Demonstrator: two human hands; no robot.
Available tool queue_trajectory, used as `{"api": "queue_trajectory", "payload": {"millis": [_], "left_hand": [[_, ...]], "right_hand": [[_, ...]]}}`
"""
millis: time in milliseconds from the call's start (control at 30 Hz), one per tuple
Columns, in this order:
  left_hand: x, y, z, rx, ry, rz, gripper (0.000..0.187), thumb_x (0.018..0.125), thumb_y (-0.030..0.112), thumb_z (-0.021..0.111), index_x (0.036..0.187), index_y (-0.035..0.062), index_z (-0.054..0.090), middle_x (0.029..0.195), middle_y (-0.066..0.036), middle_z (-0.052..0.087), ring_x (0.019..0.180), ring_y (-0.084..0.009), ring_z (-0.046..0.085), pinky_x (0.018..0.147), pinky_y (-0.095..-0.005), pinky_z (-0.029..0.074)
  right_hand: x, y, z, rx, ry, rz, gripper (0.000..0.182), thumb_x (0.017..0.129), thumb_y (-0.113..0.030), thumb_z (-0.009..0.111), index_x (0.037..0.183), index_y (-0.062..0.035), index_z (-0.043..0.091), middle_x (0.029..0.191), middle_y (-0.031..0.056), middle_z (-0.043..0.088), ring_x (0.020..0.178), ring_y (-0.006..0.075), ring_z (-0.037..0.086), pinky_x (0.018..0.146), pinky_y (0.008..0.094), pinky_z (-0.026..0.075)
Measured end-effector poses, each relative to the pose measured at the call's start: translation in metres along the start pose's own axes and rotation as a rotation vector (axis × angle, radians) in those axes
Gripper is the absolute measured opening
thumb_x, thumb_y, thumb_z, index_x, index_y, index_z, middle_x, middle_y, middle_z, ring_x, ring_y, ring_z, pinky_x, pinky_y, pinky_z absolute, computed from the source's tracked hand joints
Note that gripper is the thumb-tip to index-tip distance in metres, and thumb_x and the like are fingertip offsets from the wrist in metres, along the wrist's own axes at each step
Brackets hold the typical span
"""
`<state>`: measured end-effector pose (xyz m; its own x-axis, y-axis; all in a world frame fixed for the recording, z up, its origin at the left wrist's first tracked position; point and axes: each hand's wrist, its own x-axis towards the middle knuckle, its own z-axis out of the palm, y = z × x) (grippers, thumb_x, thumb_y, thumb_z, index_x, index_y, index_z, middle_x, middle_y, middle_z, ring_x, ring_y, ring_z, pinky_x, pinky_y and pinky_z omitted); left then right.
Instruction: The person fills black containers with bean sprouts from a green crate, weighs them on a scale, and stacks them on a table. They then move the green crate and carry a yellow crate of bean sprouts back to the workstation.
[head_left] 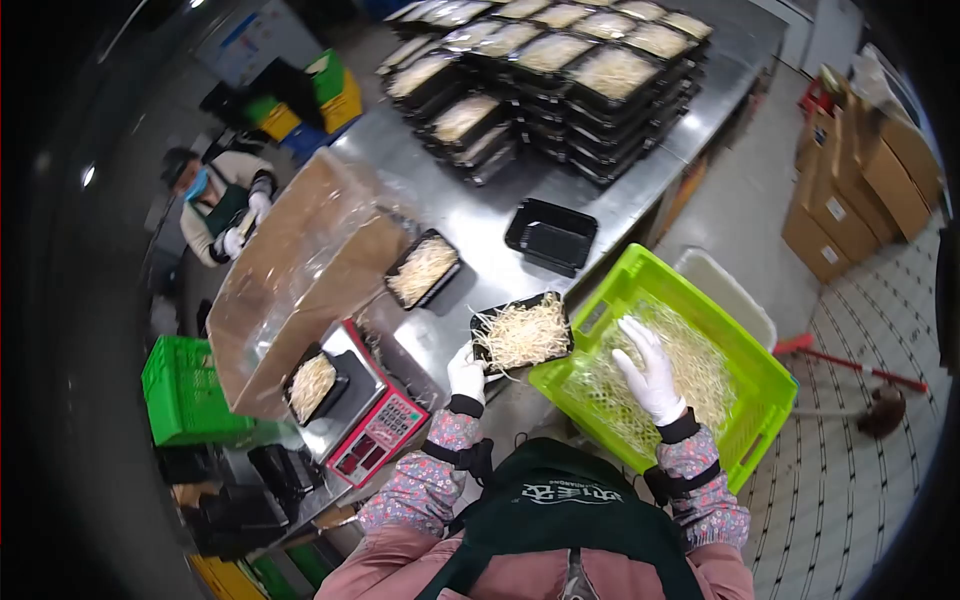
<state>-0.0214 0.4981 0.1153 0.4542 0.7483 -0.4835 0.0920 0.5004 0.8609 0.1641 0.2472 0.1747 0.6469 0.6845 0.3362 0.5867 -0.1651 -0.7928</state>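
My left hand (466,373), in a white glove, grips the near corner of a black tray (485,352) heaped with pale sprouts (522,332) on the steel table. My right hand (648,369), also gloved, is spread with fingers apart over the sprouts inside a lime green crate (745,350) to the right of the tray. Nothing is visibly pinched in that hand.
A red scale (378,428) carries a filled tray (312,386). Another filled tray (422,268) and an empty black tray (551,235) lie on the table (480,210). Stacks of filled trays (560,80) stand at the far end. A plastic-lined cardboard box (290,290) sits left. Another person (215,205) works beyond it.
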Motion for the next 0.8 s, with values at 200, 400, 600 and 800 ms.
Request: {"api": "queue_trajectory", "payload": {"millis": [200,400,600,800], "left_hand": [[0.039,-0.008,-0.088,0.207,0.18,0.043,0.048,0.089,0.001,0.045,0.136,-0.0005,0.036,0.126,-0.015,0.053,0.109,-0.0251,0.056,0.085,-0.0353,0.05],[0.015,0.019,-0.086,0.572,0.3,0.341,0.069,0.095,0.037,0.043,0.144,-0.0022,0.015,0.144,-0.028,0.028,0.134,-0.0358,0.029,0.11,-0.0359,0.023],[0.048,0.016,-0.069,1.262,0.272,0.696,0.064,0.087,0.032,0.055,0.138,-0.0004,0.033,0.142,-0.02,0.035,0.135,-0.041,0.022,0.108,-0.0533,0.019],[0.04,0.031,-0.073,1.348,0.158,0.754,0.061,0.085,0.032,0.058,0.135,0.0038,0.039,0.141,-0.015,0.038,0.135,-0.0392,0.023,0.108,-0.057,0.016]], "right_hand": [[0.046,-0.031,0.082,0.007,-0.342,-0.095,0.042,0.085,-0.018,0.06,0.123,-0.0027,0.052,0.118,0.0187,0.056,0.11,0.0339,0.052,0.096,0.0386,0.041],[0.09,-0.058,0.174,0.06,-0.554,-0.309,0.019,0.083,-0.018,0.059,0.096,-0.0056,0.066,0.088,0.0124,0.065,0.09,0.0306,0.059,0.081,0.0393,0.047],[0.125,-0.03,0.266,-0.172,-0.7,-0.329,0.021,0.082,-0.021,0.051,0.077,-0.0056,0.063,0.075,0.0175,0.063,0.079,0.0355,0.061,0.072,0.0467,0.047],[0.14,-0.021,0.252,0.064,-0.772,-0.303,0.02,0.083,-0.023,0.056,0.084,-0.0054,0.065,0.081,0.016,0.065,0.078,0.0329,0.062,0.072,0.0417,0.049]]}}
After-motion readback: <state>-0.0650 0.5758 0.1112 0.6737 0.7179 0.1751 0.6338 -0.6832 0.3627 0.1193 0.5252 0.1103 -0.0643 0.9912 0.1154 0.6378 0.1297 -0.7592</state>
